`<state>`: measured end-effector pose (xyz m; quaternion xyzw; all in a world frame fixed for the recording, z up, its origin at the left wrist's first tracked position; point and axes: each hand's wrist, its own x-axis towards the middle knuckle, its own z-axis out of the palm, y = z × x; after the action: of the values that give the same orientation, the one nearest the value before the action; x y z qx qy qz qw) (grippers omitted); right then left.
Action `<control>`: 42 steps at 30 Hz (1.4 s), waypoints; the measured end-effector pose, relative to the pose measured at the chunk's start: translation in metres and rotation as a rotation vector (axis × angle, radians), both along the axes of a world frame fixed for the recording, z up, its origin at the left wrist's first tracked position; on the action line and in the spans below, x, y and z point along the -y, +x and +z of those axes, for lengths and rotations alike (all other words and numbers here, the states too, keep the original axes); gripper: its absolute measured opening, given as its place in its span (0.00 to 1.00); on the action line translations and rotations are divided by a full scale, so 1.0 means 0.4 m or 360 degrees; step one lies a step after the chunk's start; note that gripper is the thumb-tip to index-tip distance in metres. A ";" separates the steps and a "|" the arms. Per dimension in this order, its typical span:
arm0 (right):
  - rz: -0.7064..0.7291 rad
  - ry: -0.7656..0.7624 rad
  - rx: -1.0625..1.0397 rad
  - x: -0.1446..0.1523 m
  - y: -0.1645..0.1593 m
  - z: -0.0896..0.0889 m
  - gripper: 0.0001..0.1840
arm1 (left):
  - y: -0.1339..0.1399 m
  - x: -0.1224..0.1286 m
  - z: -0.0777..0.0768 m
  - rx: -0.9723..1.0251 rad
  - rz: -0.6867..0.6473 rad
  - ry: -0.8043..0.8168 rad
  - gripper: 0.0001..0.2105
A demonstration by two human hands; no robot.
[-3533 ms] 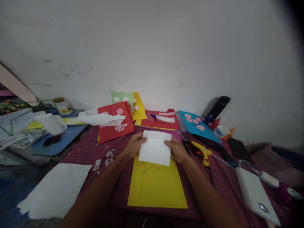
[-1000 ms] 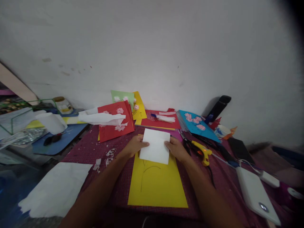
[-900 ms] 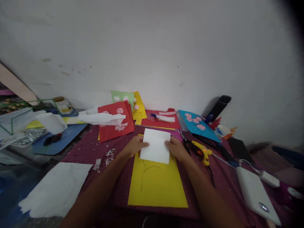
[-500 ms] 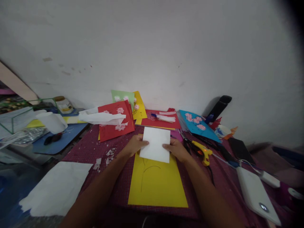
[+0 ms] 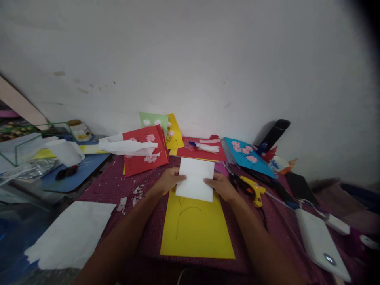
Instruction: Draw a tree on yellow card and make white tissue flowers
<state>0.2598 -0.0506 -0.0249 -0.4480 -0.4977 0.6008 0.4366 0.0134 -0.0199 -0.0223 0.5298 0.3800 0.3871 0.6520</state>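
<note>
Between my two hands is a white sheet of paper (image 5: 195, 180), roughly rectangular and held over the top of a yellow sheet (image 5: 202, 233). My left hand (image 5: 170, 180) pinches its left edge, thumb on top and fingers behind. On the opposite edge, my right hand (image 5: 219, 184) grips in the same way. Dark curved lines are drawn on the yellow sheet below; its upper part is hidden by the white paper.
A yellow glue gun (image 5: 253, 188) lies right of my right hand, near a white power bank (image 5: 322, 241). Red cards with pink flowers (image 5: 145, 152) and a blue flowered card (image 5: 247, 156) stand behind. White paper (image 5: 73, 235) hangs over the left edge.
The white paper has shifted very slightly to the right and up in my hands. Both hands keep their hold, and the other things stay in place.
</note>
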 end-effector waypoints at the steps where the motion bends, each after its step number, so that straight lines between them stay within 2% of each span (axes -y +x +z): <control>1: 0.0002 -0.0001 -0.0003 0.001 -0.001 0.002 0.18 | 0.000 0.000 0.000 0.0002 -0.0001 0.0001 0.16; 7: 0.0007 0.0009 0.0000 0.002 -0.004 0.007 0.18 | 0.001 0.003 0.007 0.0000 -0.0024 0.0018 0.16; 13: -0.0059 0.0034 0.0032 0.002 -0.009 0.009 0.17 | 0.008 0.007 0.007 0.0006 0.0083 0.0048 0.19; 21: -0.0239 0.0169 0.0212 0.002 -0.045 -0.003 0.14 | 0.027 0.016 0.009 0.0106 0.0072 -0.0115 0.19; 27: -0.0315 0.0262 0.0236 0.003 -0.058 -0.011 0.13 | 0.030 0.011 -0.001 0.0163 0.0074 -0.0134 0.22; 35: -0.0121 0.0177 0.0046 0.030 -0.073 0.007 0.20 | 0.041 0.023 0.020 0.0308 0.0098 -0.0167 0.23; 42: -0.0137 0.0218 0.0076 0.041 -0.084 0.015 0.23 | 0.043 0.032 0.028 0.0402 0.0045 -0.0190 0.25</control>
<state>0.2264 -0.0668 -0.0188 -0.4522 -0.5283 0.5352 0.4796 0.0308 -0.0327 -0.0110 0.4316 0.3246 0.4365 0.7196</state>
